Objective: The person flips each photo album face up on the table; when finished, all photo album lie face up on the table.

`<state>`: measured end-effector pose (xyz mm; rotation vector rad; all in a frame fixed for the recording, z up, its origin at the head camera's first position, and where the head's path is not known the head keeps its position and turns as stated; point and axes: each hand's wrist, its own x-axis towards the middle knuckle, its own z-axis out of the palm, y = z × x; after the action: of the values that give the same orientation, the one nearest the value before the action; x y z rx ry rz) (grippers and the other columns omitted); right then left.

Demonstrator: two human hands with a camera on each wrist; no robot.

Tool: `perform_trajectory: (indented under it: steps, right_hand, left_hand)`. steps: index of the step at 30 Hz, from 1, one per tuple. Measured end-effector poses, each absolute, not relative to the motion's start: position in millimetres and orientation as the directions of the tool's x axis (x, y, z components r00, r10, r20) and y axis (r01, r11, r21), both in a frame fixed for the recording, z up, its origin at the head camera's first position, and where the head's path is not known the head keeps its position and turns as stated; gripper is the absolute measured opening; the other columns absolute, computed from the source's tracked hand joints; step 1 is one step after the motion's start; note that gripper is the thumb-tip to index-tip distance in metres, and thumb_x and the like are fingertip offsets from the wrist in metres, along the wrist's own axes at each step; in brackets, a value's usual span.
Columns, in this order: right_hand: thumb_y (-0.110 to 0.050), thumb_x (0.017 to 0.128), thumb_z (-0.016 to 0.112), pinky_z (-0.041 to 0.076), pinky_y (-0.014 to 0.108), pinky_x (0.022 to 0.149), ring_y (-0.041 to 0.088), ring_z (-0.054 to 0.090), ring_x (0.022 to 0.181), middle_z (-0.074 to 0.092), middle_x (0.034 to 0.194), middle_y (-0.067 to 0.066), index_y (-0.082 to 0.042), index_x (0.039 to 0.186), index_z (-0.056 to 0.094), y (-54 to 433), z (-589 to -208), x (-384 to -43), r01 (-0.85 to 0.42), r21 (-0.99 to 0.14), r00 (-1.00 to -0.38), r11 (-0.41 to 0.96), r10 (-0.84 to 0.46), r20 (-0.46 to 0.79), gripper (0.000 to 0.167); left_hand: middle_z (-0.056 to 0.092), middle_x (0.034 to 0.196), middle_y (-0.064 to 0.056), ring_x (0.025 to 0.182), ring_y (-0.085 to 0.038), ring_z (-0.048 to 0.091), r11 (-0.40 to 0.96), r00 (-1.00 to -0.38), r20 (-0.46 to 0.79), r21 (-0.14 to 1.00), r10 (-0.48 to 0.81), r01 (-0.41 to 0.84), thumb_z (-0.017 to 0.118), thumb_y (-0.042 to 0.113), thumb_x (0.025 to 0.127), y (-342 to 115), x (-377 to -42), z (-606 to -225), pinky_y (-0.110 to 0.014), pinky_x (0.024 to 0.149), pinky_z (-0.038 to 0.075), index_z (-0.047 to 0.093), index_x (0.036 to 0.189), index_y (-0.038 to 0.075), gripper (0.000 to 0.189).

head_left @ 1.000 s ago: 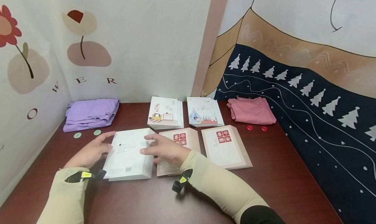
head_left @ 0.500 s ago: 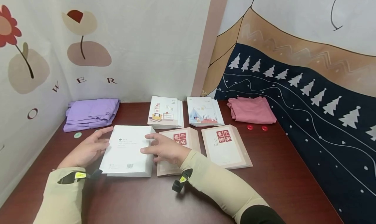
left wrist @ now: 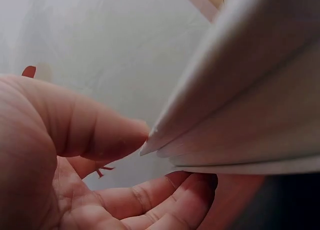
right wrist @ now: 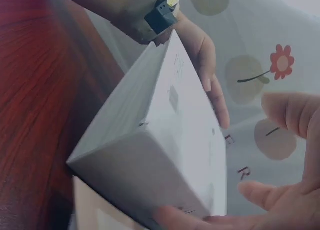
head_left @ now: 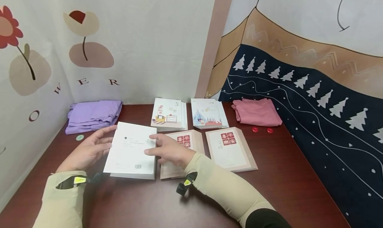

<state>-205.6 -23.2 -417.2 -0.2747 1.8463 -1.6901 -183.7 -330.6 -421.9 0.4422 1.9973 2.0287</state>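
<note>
A thick white book (head_left: pixel 130 155) lies back cover up between my hands, its barcode toward me. My left hand (head_left: pixel 86 151) holds its left edge: in the left wrist view the thumb (left wrist: pixel 107 135) presses the upper cover's edge and the fingers (left wrist: pixel 160 200) are under the lower cover. The left side is raised, and layers of pages show between the covers. At the right, my right hand (head_left: pixel 170 151) has its fingers spread over the spine side. One fingertip meets the spine (right wrist: pixel 135 175) in the right wrist view.
Two beige books, one partly under my right arm (head_left: pixel 167 171) and one beside it (head_left: pixel 230 151), lie to the right. Behind them are two illustrated books (head_left: pixel 169 113). Folded purple cloth (head_left: pixel 92 116), pink cloth (head_left: pixel 257 111), a green button (head_left: pixel 79 137) and red buttons (head_left: pixel 255 129) lie farther back.
The white book's left side has risen and its cover has tilted. My left hand has moved slightly left and now hides one green button. The right hand has barely moved.
</note>
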Motion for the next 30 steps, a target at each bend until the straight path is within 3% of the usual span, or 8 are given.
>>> perform_trajectory:
  steps: [5,11,17,21,25,30]
  right_hand:
    - [-0.023,0.09,0.084,0.058,0.05,0.099,0.026,0.059,0.131,0.052,0.156,0.011,-0.017,0.15,0.057,-21.4,-412.5,-203.0,0.152,-0.967,-0.837,0.206,-0.494,-0.237,0.066]
    - [-0.017,0.092,0.082,0.059,0.048,0.098,0.024,0.064,0.123,0.051,0.156,0.013,-0.014,0.153,0.053,-21.1,-410.2,-199.2,0.196,-0.969,-0.788,0.15,-0.564,-0.246,0.067]
    - [-0.016,0.098,0.074,0.054,0.054,0.107,0.03,0.055,0.14,0.04,0.166,0.018,-0.017,0.162,0.042,-21.4,-413.0,-201.3,0.243,-0.965,-0.725,0.1,-0.642,-0.249,0.071]
    - [-0.024,0.103,0.068,0.051,0.054,0.11,0.029,0.053,0.143,0.043,0.164,0.018,-0.024,0.166,0.033,-20.9,-415.2,-203.4,0.236,-0.965,-0.691,0.119,-0.677,-0.252,0.072]
    - [-0.031,0.108,0.061,0.055,0.053,0.105,0.037,0.063,0.132,0.052,0.154,0.022,-0.029,0.169,0.022,-23.4,-418.2,-204.7,0.268,-0.962,-0.699,0.052,-0.677,-0.231,0.073]
    - [-0.012,0.103,0.067,0.062,0.052,0.09,0.038,0.071,0.117,0.064,0.14,0.018,-0.027,0.165,0.028,-26.7,-422.3,-206.2,0.29,-0.954,-0.744,-0.075,-0.645,-0.175,0.074]
  left_hand:
    - [0.071,0.127,0.001,0.111,-0.011,0.072,-0.029,-0.922,0.067,0.998,0.382,0.06,0.053,-0.013,0.102,-325.7,-182.5,-417.0,-0.026,0.088,0.061,0.034,0.161,0.016,0.068]
    - [0.069,0.128,0.0,0.109,-0.012,0.072,-0.108,-0.917,0.133,0.989,0.376,0.099,0.049,-0.016,0.102,-318.8,-181.1,-414.0,-0.026,0.086,0.061,0.04,0.158,0.027,0.071]
    - [0.064,0.138,0.0,0.111,-0.016,0.073,-0.2,-0.879,0.203,0.972,0.431,0.126,0.043,-0.017,0.102,-312.5,-180.4,-415.4,-0.029,0.086,0.062,0.036,0.162,0.024,0.073]
    - [0.062,0.145,0.003,0.118,-0.016,0.071,-0.132,-0.844,0.2,0.979,0.498,0.155,0.042,-0.01,0.107,-309.8,-182.0,-419.0,-0.029,0.094,0.06,0.031,0.165,0.02,0.067]
    - [0.063,0.146,0.005,0.124,-0.016,0.068,0.013,-0.817,0.124,0.987,0.563,0.158,0.043,-0.002,0.11,-306.8,-185.3,-426.1,-0.029,0.101,0.057,0.029,0.166,0.015,0.061]
    - [0.064,0.144,0.008,0.125,-0.011,0.067,0.131,-0.834,0.051,0.98,0.549,0.147,0.043,-0.003,0.109,-302.6,-186.9,-432.5,-0.025,0.101,0.055,0.028,0.165,0.006,0.058]
